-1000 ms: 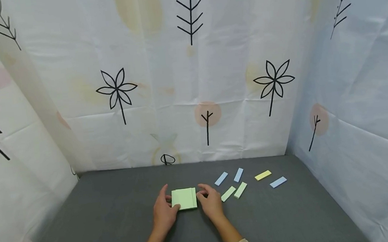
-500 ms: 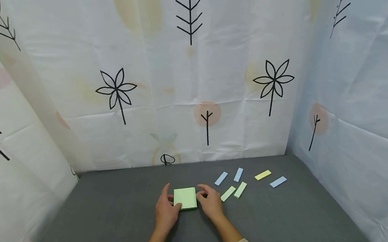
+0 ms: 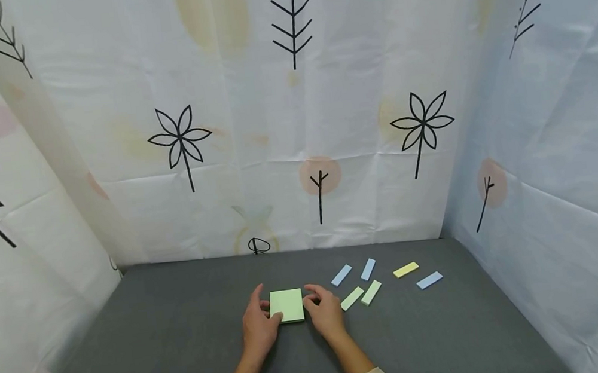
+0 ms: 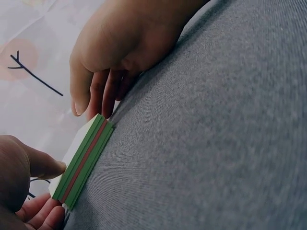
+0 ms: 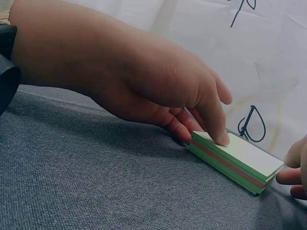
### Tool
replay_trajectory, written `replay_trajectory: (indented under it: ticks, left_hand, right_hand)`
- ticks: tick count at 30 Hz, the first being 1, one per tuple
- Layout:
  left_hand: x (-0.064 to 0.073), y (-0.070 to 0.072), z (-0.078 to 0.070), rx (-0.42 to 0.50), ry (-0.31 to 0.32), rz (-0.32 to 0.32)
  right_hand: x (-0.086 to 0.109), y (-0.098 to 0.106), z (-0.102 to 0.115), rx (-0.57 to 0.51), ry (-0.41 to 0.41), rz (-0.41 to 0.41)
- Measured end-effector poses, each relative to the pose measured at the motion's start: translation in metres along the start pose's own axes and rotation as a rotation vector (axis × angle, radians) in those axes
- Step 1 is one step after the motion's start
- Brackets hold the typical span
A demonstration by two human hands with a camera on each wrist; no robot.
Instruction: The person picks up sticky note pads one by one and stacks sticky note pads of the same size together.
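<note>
Gray table [image 3: 142, 352] underneath. Left hand [image 3: 260, 331] pinches the green stack [image 3: 287, 303], thumb on top at the near-left corner. Right hand [image 3: 326, 317]: fingers loosely bent at the right edge, not gripping; contact unclear. Stack sits on the table between the hands. Probably light paper, stiffish block, layers could slip. Hold full thickness by opposite edges. Small strips [image 3: 371, 293] lie to the right.

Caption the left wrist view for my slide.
Left hand grips a green sticky-note stack with one red layer, right hand at its far end.
</note>
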State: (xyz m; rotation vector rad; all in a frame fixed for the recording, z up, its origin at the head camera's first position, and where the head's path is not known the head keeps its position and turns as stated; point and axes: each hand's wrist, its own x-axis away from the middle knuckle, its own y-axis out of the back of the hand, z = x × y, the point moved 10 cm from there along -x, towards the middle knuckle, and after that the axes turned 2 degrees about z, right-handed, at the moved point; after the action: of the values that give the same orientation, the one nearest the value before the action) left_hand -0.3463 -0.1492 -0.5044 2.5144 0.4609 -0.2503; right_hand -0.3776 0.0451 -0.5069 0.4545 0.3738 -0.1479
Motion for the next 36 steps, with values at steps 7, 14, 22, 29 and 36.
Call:
replay_trajectory:
  ticks: [7,14,22,29,36]
  left_hand:
    - [0.003,-0.001,0.000,0.005,0.013,-0.017]
    - [0.003,-0.002,0.001,0.000,0.016,-0.035]
    - [0.004,0.000,0.005,0.006,0.024,-0.045]
    - [0.003,0.001,0.003,0.007,-0.028,-0.022]
    - [0.003,-0.001,0.004,-0.022,-0.049,0.019]
  right_hand:
    - [0.000,0.000,0.001,0.015,0.012,-0.002]
    - [0.000,-0.001,0.000,0.012,0.009,0.006]
    - [0.002,-0.004,0.001,0.042,0.018,0.037]
    - [0.004,-0.006,0.011,0.123,0.105,0.060]
    - [0.005,-0.010,0.014,0.197,0.148,0.087]
